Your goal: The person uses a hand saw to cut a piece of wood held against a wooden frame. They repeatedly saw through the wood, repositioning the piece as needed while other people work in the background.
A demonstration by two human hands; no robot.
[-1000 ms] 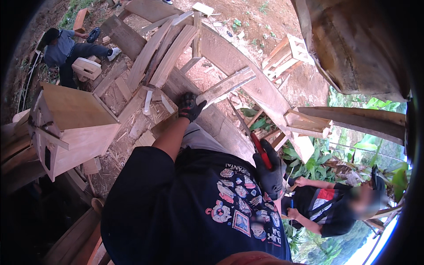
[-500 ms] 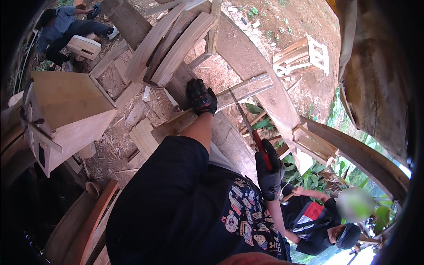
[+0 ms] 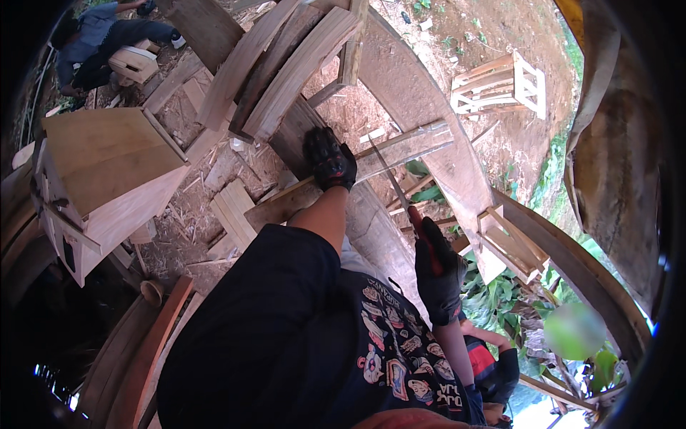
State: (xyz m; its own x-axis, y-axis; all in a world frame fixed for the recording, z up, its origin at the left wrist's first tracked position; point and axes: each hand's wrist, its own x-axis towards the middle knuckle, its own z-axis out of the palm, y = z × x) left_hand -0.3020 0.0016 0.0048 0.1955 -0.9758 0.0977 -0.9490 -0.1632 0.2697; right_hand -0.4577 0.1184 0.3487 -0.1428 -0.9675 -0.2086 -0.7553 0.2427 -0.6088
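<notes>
My left hand (image 3: 329,159), in a black glove, bears down on a long wooden strip (image 3: 404,151), its fingers bent over the far edge. The strip lies slantwise across other boards. In my right hand (image 3: 438,275), also gloved in black, is a handsaw (image 3: 391,171) with a red handle and a narrow, tapering blade. My fingers are wrapped round that handle. The blade crosses the strip to the right of my left hand, its tip past the far side. How deep any cut runs is too small to tell.
Curved timbers (image 3: 300,75) are stacked ahead. At left stands a wooden box-like cabinet (image 3: 114,161). A small wooden frame (image 3: 493,86) sits on the dirt at far right. One person (image 3: 107,43) sits at upper left, another (image 3: 493,361) is at lower right. Wood shavings litter the ground.
My right hand and the saw have shifted slightly forward relative to the strip. My left hand stays on the strip. The person at lower right has moved lower in view; the whole view has shifted a little.
</notes>
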